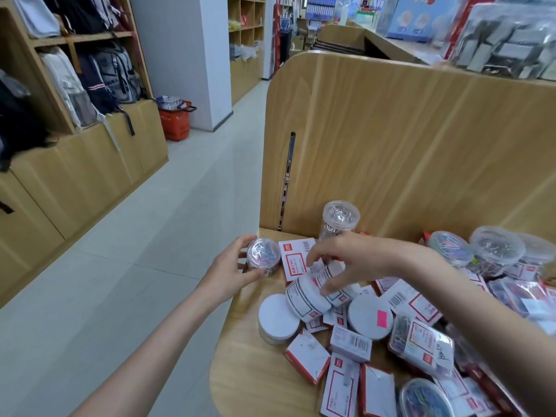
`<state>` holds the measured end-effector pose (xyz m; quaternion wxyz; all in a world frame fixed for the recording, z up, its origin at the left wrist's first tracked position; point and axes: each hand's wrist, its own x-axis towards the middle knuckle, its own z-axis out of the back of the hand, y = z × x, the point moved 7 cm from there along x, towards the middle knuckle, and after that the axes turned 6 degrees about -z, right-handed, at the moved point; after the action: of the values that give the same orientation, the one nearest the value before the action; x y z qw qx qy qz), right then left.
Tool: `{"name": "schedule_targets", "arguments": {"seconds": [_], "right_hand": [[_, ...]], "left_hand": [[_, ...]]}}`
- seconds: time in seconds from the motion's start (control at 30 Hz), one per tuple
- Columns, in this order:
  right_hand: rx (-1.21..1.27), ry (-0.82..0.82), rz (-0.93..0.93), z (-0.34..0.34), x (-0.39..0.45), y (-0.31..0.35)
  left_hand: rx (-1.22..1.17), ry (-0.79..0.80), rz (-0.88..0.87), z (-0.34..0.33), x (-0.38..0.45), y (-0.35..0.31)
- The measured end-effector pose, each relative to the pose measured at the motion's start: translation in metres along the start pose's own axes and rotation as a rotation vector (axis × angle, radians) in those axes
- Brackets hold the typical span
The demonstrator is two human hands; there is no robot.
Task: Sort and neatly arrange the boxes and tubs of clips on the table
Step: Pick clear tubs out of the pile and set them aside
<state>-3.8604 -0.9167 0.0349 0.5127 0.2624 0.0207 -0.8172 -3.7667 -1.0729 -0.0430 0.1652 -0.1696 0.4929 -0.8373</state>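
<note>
Boxes (pixel 307 356) white with red borders; tub lids (pixel 278 316) white; table (pixel 240 371) light woodgrain; basket (pixel 174 123) red.

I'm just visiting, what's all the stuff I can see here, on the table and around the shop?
Table: one, light wood with a tall wooden back panel, right half of the view.
Clear tubs of clips: several; one tall one at the back, a cluster at far right.
White-lidded round tubs: at least three; two upright, one on its side mid-table.
Small boxes: many, white and red, heaped across the table.
Shopping basket: one, red, on the floor by the pillar.
Backpacks: several, dark and grey, on the left shelves.
Left hand: holds a small clear tub at the table's left corner.
Right hand: fingers on a labelled tub in the heap.
</note>
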Motion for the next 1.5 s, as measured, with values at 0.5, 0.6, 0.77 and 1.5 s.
{"name": "schedule_targets", "arguments": {"seconds": [0.5, 0.6, 0.77, 1.5], "right_hand": [[-0.299, -0.016, -0.169, 0.003, 0.070, 0.023], [-0.256, 0.000, -0.180, 0.004, 0.067, 0.020], [-0.257, -0.030, -0.146, 0.006, 0.064, 0.022], [0.083, -0.833, -0.083, 0.088, -0.085, -0.014]], "left_hand": [[-0.039, -0.018, 0.046, 0.004, 0.015, 0.005], [-0.039, -0.032, 0.025, 0.005, 0.015, 0.006], [-0.067, -0.151, 0.035, 0.010, 0.005, 0.009], [0.059, -0.067, -0.079, -0.022, 0.043, -0.019]]}}
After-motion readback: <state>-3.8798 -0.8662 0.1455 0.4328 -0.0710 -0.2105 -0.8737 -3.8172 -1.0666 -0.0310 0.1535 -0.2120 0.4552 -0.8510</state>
